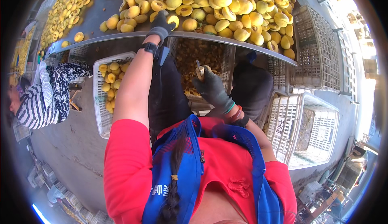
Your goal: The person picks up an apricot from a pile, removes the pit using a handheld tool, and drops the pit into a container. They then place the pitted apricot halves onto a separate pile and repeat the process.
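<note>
My left hand (162,25), in a dark glove, reaches over the metal edge of the sorting table (106,36). Its fingers are among halved yellow fruits, apparently peaches or apricots, and a cut half (173,21) lies against the thumb side; whether it is gripped cannot be told. Lower and to the right, my right hand (212,87), in a grey-green glove, is closed around the light handle of a small pitting tool or knife (199,69), its metal tip pointing up. Below that hand is a crate of brown scraps (198,54), perhaps pits. Many fruit halves (242,7) are heaped on the table.
A white plastic crate (97,102) holding yellow fruits stands left of my legs. Stacked white crates (315,130) and a tall beige crate (316,48) are at the right. A co-worker in a striped top (38,110) sits at the far left by more fruit.
</note>
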A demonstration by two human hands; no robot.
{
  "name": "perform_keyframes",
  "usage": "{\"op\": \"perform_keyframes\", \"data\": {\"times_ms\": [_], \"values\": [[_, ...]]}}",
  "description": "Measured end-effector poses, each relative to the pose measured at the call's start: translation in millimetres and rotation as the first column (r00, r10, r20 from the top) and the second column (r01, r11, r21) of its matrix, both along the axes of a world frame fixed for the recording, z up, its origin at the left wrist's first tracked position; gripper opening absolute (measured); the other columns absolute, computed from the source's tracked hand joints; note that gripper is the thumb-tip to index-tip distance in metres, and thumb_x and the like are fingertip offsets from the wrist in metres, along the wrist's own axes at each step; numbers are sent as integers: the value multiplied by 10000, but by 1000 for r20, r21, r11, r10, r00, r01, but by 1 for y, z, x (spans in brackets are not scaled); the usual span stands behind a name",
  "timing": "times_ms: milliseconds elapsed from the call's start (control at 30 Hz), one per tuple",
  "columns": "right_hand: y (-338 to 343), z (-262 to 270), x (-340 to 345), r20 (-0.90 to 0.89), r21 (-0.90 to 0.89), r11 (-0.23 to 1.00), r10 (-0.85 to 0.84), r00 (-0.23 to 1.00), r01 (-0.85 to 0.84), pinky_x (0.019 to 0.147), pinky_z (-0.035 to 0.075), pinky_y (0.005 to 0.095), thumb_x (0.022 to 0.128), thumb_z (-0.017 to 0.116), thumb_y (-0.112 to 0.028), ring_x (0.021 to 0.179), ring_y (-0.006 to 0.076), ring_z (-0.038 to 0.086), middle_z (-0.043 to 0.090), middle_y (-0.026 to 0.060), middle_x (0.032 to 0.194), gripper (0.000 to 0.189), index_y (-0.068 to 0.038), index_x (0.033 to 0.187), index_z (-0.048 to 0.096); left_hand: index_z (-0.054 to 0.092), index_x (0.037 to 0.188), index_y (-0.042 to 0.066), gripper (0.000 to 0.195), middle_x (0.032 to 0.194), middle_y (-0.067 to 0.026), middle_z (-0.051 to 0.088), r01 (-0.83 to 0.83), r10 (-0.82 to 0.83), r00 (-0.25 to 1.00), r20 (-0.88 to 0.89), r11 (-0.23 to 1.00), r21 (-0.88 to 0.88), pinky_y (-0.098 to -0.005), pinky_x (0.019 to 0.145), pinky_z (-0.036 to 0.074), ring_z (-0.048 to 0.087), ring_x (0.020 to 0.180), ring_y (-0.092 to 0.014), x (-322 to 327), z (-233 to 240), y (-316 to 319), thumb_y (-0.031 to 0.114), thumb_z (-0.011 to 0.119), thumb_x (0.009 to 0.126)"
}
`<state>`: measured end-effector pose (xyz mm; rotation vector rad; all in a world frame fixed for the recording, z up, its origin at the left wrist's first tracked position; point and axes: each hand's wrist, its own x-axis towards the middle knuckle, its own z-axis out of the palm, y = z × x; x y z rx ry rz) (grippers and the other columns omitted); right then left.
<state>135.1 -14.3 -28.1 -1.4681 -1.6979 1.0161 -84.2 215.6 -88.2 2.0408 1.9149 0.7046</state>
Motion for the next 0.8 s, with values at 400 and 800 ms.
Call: {"op": "perform_keyframes", "data": {"times_ms": [400,800], "values": [[1,42,-7,-163,174,984,74,984,-45,579,457,478,810,622,-174,721,439,586,611,225,758,302,-18,1004,452,511,1137,0,371,1045,-89,580,231,-232,514,826,965,128,-284,853,457,561,965,-157,49,100,-163,246,556,863],[-15,38,-9,-368,55,994,103,924,-89,638,477,390,820,624,-163,769,372,621,617,215,809,294,2,1020,486,477,1150,-6,352,1087,-137,570,118,-362,724,587,903,412,-340,897,436,558,1005,-237,76,110,-211,253,525,917]]}}
